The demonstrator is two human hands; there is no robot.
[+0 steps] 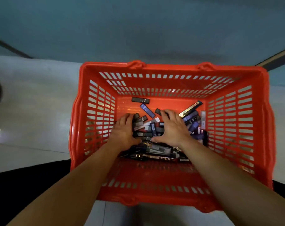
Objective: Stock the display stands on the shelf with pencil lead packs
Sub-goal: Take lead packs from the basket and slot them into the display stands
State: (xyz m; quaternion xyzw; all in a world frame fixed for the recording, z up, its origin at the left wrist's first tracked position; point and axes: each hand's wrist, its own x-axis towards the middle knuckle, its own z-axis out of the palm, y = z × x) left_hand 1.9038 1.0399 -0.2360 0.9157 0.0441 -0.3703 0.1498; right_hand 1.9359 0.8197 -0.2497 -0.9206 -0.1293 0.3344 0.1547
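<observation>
In the bottom of the red slotted plastic shopping basket [171, 69] lies a loose heap of small dark and blue pencil lead packs [152, 128], a few marked HB. The basket sits on pale glossy floor tiles [32, 103]. Left hand [123, 130] and right hand [174, 128] are both down inside, fingers loosely extended, not clenched, palms pressing the heap from either side. Thumbs point at each other, probably not touching. One flat black pack [140, 100] lies apart by the far wall.
</observation>
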